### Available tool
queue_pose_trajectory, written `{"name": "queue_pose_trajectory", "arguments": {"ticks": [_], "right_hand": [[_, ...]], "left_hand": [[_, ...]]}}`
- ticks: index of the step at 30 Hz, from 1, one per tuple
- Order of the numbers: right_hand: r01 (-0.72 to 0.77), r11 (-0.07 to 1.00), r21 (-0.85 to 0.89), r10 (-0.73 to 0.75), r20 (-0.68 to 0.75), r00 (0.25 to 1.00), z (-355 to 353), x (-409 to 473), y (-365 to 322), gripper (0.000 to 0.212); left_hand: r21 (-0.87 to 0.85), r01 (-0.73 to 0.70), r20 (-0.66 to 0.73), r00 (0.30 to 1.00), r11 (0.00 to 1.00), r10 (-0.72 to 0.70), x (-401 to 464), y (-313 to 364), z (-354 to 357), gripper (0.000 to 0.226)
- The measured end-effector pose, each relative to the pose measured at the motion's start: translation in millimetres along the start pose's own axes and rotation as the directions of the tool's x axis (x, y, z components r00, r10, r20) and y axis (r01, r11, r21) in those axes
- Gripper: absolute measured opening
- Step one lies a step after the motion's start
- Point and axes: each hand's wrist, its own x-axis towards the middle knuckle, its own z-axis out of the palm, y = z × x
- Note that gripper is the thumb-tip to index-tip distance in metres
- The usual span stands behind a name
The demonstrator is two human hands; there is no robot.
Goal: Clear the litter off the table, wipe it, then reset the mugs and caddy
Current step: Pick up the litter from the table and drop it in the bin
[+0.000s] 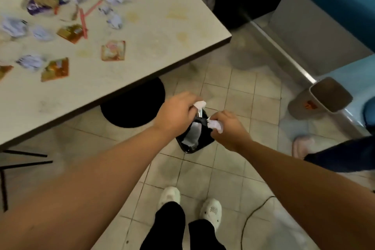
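Left hand: the left hand (178, 115), centre of the frame, is closed on a white paper scrap (199, 104) above the small black floor bin (205, 138).
Right hand: the right hand (227, 130) is clenched around a crumpled pale-lilac paper ball (215, 125) — just beside the other hand.
Litter: much remains on the beige rectangular table (162, 32), upper left — wrappers, red straws, paper wads.
Risk: the bin mouth is narrow, and a release off to one side would likely drop scraps onto the tiled floor (233, 172).
Unclear: mugs and caddy are not visible; the bin's contents are blurred, and the far end of the table is cut off.
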Motion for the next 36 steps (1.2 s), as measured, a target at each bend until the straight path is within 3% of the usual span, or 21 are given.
{"name": "queue_pose_trajectory", "arguments": {"ticks": [12,15,19,21,23,24,26,31,36], "right_hand": [[-0.052,0.998,0.023,0.050,0.047,0.998,227.7,114.0,133.0,0.046],[-0.064,0.998,0.006,0.063,0.101,0.993,269.3,129.0,161.7,0.054],[-0.068,0.998,-0.004,0.068,0.017,0.998,290.3,134.5,188.6,0.056],[-0.035,0.999,-0.005,0.034,-0.034,0.999,287.8,133.3,193.4,0.055],[0.010,1.000,0.002,-0.010,-0.043,0.999,280.6,129.9,194.3,0.054],[0.026,1.000,0.006,-0.026,-0.037,0.999,276.4,128.2,193.7,0.054],[0.045,0.999,0.010,-0.045,-0.021,0.999,264.9,124.5,187.8,0.053],[0.064,0.998,0.027,-0.064,-0.011,0.998,215.0,102.5,141.7,0.049],[0.105,0.994,0.036,-0.106,0.018,0.994,137.1,66.1,63.2,0.049]], "left_hand": [[-0.112,0.097,-0.037,0.994,0.989,-0.102,-10.2,-158.1,203.8,0.022],[-0.123,0.112,-0.056,0.991,0.986,-0.120,-10.0,-189.1,244.3,0.020],[-0.084,0.186,-0.045,0.981,0.979,-0.190,-3.7,-225.9,303.5,0.020],[-0.020,0.273,0.047,0.961,0.962,-0.272,-0.8,-241.4,332.4,0.026],[0.038,0.358,0.241,0.903,0.933,-0.356,1.5,-252.2,352.5,0.042],[0.052,0.397,0.325,0.861,0.916,-0.392,2.2,-254.8,356.3,0.053],[0.068,0.434,0.355,0.831,0.898,-0.429,4.0,-254.4,350.4,0.063],[0.116,0.306,0.236,0.916,0.945,-0.325,11.0,-216.7,276.2,0.048],[0.087,0.282,0.272,0.916,0.955,-0.295,5.6,-145.3,161.6,0.041]]}}
